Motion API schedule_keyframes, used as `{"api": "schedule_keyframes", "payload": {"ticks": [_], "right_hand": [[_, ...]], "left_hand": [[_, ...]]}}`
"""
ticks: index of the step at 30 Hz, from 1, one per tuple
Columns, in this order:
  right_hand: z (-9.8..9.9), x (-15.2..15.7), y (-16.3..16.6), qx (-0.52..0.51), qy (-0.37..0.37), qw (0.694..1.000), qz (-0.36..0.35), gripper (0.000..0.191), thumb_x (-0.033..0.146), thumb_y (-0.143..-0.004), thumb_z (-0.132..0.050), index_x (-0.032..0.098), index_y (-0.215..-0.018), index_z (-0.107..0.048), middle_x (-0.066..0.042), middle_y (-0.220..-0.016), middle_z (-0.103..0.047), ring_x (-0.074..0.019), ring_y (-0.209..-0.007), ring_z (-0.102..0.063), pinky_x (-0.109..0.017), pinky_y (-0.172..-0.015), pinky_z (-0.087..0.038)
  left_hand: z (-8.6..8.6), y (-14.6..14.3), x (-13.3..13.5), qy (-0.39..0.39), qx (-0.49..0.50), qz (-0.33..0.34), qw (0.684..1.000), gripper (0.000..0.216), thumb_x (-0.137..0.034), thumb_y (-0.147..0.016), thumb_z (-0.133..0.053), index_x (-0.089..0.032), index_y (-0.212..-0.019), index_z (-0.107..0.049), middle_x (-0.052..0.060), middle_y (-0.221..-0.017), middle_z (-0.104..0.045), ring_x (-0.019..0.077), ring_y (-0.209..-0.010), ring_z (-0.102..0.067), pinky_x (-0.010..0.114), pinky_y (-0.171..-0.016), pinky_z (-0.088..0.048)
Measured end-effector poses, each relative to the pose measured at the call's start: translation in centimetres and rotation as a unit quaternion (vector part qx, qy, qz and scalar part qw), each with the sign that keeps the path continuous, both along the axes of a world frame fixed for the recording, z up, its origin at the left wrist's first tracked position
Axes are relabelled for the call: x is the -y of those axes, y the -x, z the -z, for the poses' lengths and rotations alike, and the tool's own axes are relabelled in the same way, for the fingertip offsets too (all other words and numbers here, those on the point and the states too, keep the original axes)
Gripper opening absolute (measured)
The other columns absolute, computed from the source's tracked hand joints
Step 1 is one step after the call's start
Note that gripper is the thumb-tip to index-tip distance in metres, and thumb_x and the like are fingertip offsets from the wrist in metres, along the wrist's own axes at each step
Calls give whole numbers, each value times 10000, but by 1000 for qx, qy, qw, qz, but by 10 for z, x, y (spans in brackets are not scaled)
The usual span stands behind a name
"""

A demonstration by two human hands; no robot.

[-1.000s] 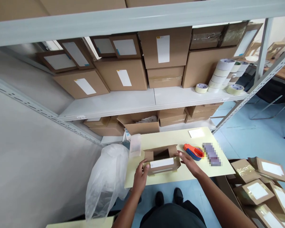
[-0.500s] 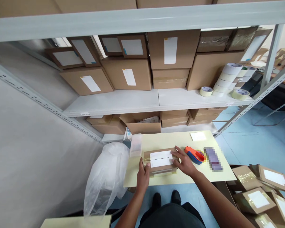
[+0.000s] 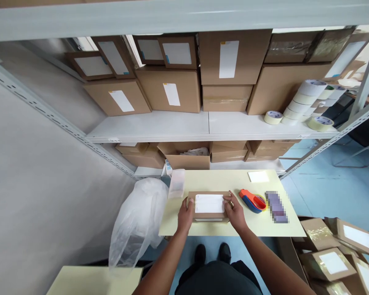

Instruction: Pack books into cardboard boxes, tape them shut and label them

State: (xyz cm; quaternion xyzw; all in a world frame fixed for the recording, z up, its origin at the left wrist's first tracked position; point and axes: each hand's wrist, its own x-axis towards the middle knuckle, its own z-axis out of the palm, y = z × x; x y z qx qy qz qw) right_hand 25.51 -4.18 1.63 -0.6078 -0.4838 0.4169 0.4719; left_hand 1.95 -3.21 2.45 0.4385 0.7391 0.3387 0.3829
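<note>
A small cardboard box (image 3: 209, 216) with a white label (image 3: 209, 203) on its upper face lies near the front of the cream table (image 3: 233, 180). My left hand (image 3: 185, 214) is closed around its left end, thumb on top. At the opposite end, my right hand (image 3: 234, 212) grips the box with its fingers over the edge. Just right of that hand lies an orange and blue tape dispenser (image 3: 252, 200). A translucent plastic piece (image 3: 176, 183) sits at the table's back left corner.
A metal shelf (image 3: 178, 127) with labelled cartons (image 3: 170, 90) and tape rolls (image 3: 304, 98) stands behind the table. A plastic bag (image 3: 138, 221) hangs at left. Taped boxes (image 3: 332, 262) are piled at lower right. A white card (image 3: 258, 176) and a blurred purple item (image 3: 277, 207) lie on the table.
The box has been turned: its top now shows an unbroken label instead of one split by a dark seam. My right hand has shifted from the top to its right end.
</note>
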Motion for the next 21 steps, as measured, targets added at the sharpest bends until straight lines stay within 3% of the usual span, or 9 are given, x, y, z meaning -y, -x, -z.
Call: {"api": "schedule_keyframes", "payload": {"ticks": [5, 10, 15, 18, 21], "right_hand": [[8, 4, 0, -1, 7, 1000, -15, 472, 610, -880, -598, 239, -1150, -711, -135, -1578, -451, -333, -1480, -381, -537, -1208, -314], [11, -15, 0, -16, 31, 999, -16, 494, 650, -837, -620, 254, -1111, -727, -119, -1474, -574, -326, -1459, -411, -521, -1209, -301], [11, -31, -3, -32, 71, 996, -41, 466, 622, -849, -596, 247, -1086, -738, -88, -1174, -743, -310, -1140, -644, -495, -1064, -464], [4, -36, -3, -20, 58, 997, -44, 471, 605, -875, -572, 251, -1146, -725, -79, -1159, -747, -291, -1091, -656, -461, -1018, -497], [-5, -31, -3, 5, 25, 999, -47, 474, 585, -897, -567, 267, -1225, -696, -83, -1243, -718, -298, -1218, -608, -459, -1080, -460]], "left_hand": [[4, 3, 11, -12, 9, 5, 1000, 479, -490, -1002, -391, -200, -1338, -571, 114, -1310, -691, 256, -1227, -643, 382, -1031, -500], [1, 3, -11, 36, 0, 6, 999, 427, -464, -992, -403, -190, -1224, -633, 117, -1269, -711, 252, -1191, -658, 359, -1014, -492], [7, 2, -35, 93, -8, 16, 996, 431, -496, -959, -453, -154, -985, -713, 167, -1065, -770, 304, -1039, -715, 369, -866, -533], [6, -1, -39, 87, -10, 12, 996, 460, -510, -973, -421, -155, -1033, -707, 162, -1099, -765, 294, -1051, -712, 361, -864, -533], [2, -2, -31, 56, -17, 8, 998, 454, -491, -991, -387, -178, -1146, -676, 139, -1226, -728, 277, -1164, -667, 365, -971, -501]]}}
